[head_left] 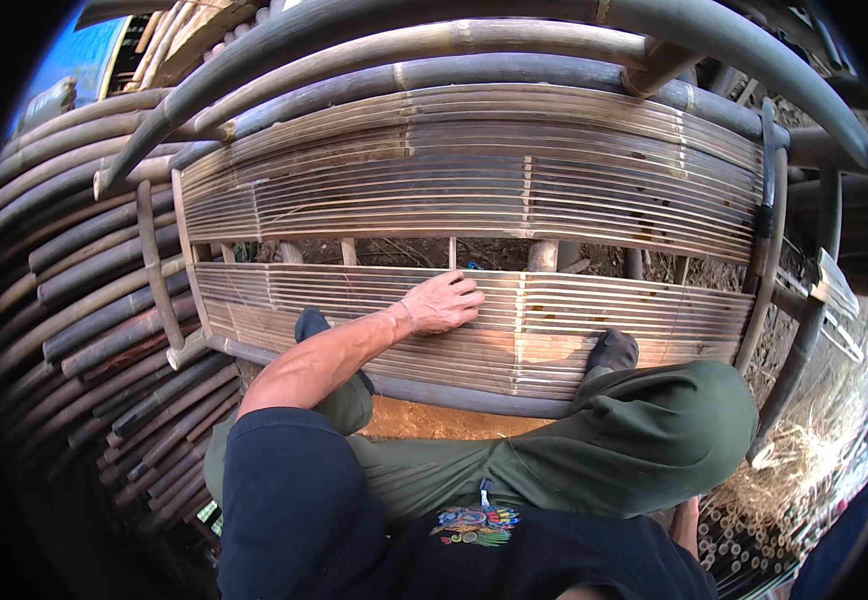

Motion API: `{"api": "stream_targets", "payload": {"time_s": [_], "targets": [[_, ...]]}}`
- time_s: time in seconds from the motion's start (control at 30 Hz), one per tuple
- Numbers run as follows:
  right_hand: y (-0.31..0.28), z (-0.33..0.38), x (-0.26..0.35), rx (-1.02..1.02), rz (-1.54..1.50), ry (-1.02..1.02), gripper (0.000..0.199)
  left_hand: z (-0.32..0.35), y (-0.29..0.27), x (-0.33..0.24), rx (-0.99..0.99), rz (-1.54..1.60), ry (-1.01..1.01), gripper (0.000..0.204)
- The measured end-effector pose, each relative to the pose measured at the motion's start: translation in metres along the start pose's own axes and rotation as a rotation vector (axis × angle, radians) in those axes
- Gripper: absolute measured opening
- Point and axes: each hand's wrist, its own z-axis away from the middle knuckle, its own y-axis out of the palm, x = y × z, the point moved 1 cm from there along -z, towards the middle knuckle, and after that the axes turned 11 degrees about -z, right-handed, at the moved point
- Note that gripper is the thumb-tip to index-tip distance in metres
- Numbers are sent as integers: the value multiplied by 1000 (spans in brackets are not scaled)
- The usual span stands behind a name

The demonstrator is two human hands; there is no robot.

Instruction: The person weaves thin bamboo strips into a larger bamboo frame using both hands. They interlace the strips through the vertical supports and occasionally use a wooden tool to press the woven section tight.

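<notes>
In front of me is a bamboo bench frame with a seat of thin split slats in two panels, a far slat panel point(354, 205) and a near slat panel point(614, 310). My left hand point(444, 303) rests on the near panel, left of its middle. Its fingers are curled at the panel's far edge, closed on a bamboo slat; the fingertips are partly hidden. An open gap runs between the two panels. My dark-covered feet point(614, 352) stand against the near panel. Of my right arm point(685, 526) only a bit shows beside my right knee; the hand is out of sight.
Thick curved bamboo rails point(434, 38) arch over the bench's far side. Many bamboo poles point(94, 250) are stacked on the left. A long blade with a dark handle point(763, 222) leans at the bench's right end. Straw-like shavings point(779, 465) and cut bamboo ends point(744, 540) lie lower right.
</notes>
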Motion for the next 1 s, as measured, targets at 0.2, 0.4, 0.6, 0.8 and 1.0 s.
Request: {"api": "stream_targets", "payload": {"time_s": [0.2, 0.4, 0.6, 0.8, 1.0], "targets": [[196, 1, 301, 584, 304, -375, 61, -4, -4, 17, 130, 347, -142, 14], [308, -1, 363, 1229, -116, 20, 94, -44, -50, 29, 143, 1102, -312, 16], [283, 60, 422, 1006, 51, 321, 32, -19, -18, 36, -410, 804, -122, 64], [159, 112, 491, 280, 204, -213, 36, 22, 10, 20, -70, 775, -331, 42], [136, 121, 484, 191, 513, -301, 21, 40, -9, 54, -619, 732, -908, 15]]}}
